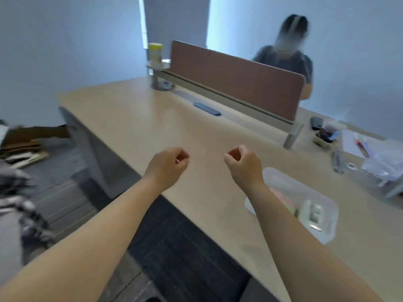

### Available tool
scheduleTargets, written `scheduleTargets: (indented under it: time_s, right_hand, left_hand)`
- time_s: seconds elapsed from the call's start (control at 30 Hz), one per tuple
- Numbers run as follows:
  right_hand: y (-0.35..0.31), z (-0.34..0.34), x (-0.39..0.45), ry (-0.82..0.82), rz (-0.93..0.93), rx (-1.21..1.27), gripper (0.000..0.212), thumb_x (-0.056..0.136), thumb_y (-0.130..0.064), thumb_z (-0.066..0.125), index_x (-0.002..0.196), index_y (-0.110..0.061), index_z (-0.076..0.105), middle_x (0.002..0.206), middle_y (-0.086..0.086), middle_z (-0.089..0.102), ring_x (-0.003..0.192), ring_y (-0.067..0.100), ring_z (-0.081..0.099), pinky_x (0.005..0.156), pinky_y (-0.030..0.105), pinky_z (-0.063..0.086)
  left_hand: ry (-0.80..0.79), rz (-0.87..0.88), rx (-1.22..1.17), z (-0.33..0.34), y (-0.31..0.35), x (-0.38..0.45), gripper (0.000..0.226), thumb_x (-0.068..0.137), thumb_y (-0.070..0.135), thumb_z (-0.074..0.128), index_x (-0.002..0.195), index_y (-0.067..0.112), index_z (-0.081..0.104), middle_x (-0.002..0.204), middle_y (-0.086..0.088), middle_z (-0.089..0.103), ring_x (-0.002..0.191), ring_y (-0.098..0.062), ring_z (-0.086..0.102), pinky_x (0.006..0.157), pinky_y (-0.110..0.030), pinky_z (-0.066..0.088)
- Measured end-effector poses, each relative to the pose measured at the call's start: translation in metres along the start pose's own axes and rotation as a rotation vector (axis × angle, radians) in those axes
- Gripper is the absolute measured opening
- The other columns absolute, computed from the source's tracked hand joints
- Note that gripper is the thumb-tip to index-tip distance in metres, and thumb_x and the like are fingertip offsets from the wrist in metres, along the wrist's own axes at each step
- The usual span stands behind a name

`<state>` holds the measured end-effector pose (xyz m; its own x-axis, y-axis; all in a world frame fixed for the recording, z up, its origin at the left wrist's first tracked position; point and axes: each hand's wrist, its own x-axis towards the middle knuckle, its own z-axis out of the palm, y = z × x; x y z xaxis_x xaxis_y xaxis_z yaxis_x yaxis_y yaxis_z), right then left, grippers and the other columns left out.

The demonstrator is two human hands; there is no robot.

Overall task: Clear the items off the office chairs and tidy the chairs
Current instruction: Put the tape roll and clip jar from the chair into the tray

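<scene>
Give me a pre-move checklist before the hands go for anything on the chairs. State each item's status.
1. Left hand free: ok, curled, holding nothing.
2. Right hand free: ok, curled, holding nothing.
3. Office chair in view: not ok, none clearly visible.
4. Items to clear located: cannot tell; the checked fabric at far left is blurred.
5. Desk has room to receive items: ok, bare stretch ahead.
6. Clear plastic container out of the way: ok, beside the right forearm.

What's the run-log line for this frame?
left hand: curled, empty | right hand: curled, empty | both over desk | no chair visible
</scene>
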<state>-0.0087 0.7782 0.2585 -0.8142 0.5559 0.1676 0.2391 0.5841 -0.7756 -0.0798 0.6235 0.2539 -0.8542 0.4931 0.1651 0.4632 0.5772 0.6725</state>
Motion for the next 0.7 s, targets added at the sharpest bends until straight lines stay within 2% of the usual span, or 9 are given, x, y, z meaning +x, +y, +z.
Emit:
scheduleTargets:
  time_s: [0.17,0.33,0.43,0.57,0.7]
  right_hand:
    - [-0.068,0.064,-0.035,-0.233,-0.154,0.074,0.017,0.088,-0.018,0.053,0.096,-0.004,0.060,0.083,0.003,0.056,0.080,0.019,0.051,0.071,0.027,0.036]
    - [-0.128,0.137,-0.079,-0.456,-0.247,0.138,0.008,0.087,-0.017,0.052,0.090,-0.011,0.056,0.072,-0.008,0.051,0.079,0.018,0.051,0.064,0.026,0.038]
    - [-0.157,0.184,-0.113,-0.586,-0.293,0.127,0.018,0.089,-0.020,0.052,0.101,-0.009,0.059,0.078,-0.007,0.052,0.078,0.014,0.050,0.067,0.025,0.038]
    - [-0.187,0.247,-0.158,-0.728,-0.337,0.092,0.023,0.089,-0.021,0.052,0.107,-0.008,0.059,0.092,-0.002,0.056,0.088,0.015,0.051,0.075,0.027,0.038]
    - [-0.205,0.317,-0.194,-0.821,-0.335,0.041,0.026,0.090,-0.022,0.053,0.111,-0.008,0.057,0.096,-0.002,0.054,0.089,0.013,0.049,0.075,0.026,0.037]
  left_hand:
    - [0.205,-0.225,0.051,-0.079,-0.054,-0.074,0.023,0.092,0.017,0.047,0.107,0.008,0.061,0.095,0.002,0.057,0.084,-0.012,0.049,0.074,-0.023,0.035]
    - [0.352,-0.439,0.092,-0.147,-0.108,-0.157,0.020,0.091,0.019,0.049,0.104,0.010,0.062,0.092,0.002,0.056,0.085,-0.014,0.051,0.074,-0.025,0.036]
    - [0.431,-0.569,0.113,-0.179,-0.142,-0.204,0.016,0.090,0.018,0.050,0.098,0.011,0.062,0.090,0.002,0.057,0.083,-0.014,0.051,0.072,-0.026,0.035]
    - [0.494,-0.710,0.111,-0.205,-0.194,-0.254,0.018,0.089,0.017,0.050,0.100,0.010,0.063,0.093,0.002,0.057,0.086,-0.014,0.050,0.075,-0.024,0.035]
    - [0.502,-0.830,0.028,-0.220,-0.256,-0.292,0.019,0.088,0.015,0.051,0.102,0.007,0.063,0.105,-0.008,0.065,0.086,-0.016,0.051,0.077,-0.023,0.036]
